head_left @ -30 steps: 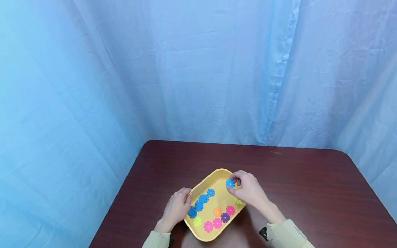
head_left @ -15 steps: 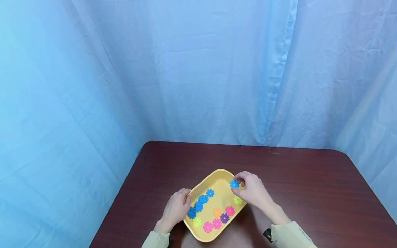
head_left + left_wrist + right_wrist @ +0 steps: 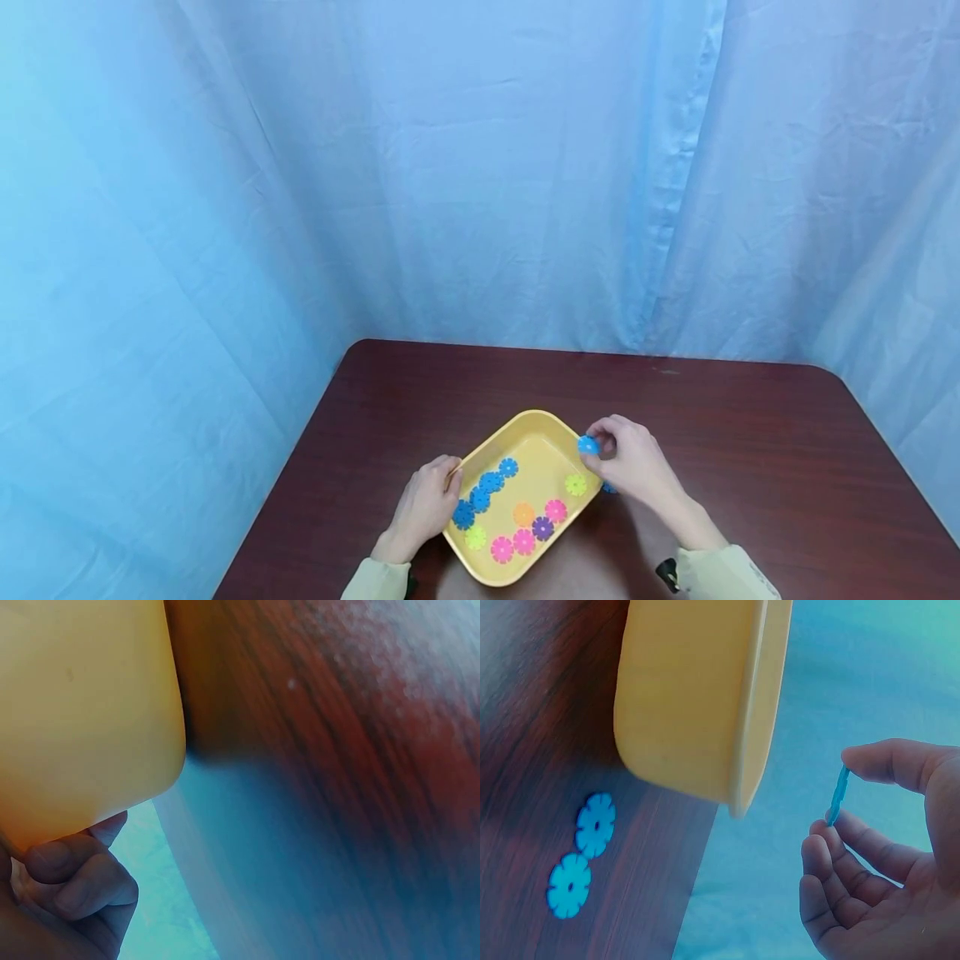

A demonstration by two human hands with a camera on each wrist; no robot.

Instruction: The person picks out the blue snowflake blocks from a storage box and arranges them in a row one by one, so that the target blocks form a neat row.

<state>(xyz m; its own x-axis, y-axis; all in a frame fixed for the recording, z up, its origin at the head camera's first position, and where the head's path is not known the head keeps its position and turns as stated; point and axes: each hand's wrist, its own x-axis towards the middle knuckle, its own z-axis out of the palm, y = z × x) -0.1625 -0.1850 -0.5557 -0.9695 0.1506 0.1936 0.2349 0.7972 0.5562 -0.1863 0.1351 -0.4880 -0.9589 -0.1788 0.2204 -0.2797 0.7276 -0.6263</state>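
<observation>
My left hand (image 3: 423, 502) grips the left rim of a yellow plastic tray (image 3: 536, 454), its fingers curled under the edge in the left wrist view. Between thumb and fingertips, my right hand (image 3: 637, 458) pinches a blue snowflake disc (image 3: 588, 446) just off the tray's right rim. Seen edge-on in the right wrist view, that disc (image 3: 838, 796) is held in the air. Inside the tray several blue discs (image 3: 491, 482) lie in an overlapping row along the left. Pink discs (image 3: 524, 542), a purple disc (image 3: 543, 527), an orange disc (image 3: 523, 514) and yellow-green discs (image 3: 576, 484) lie there too.
On the dark wooden table (image 3: 750, 450), two blue discs (image 3: 595, 825) lie close together beside the tray; in the head view they are mostly hidden behind the right hand. Blue curtains (image 3: 487, 167) hang behind and at both sides of the table.
My right hand has carried the blue disc rightward from above the tray to past its right rim. The left hand and tray have barely moved.
</observation>
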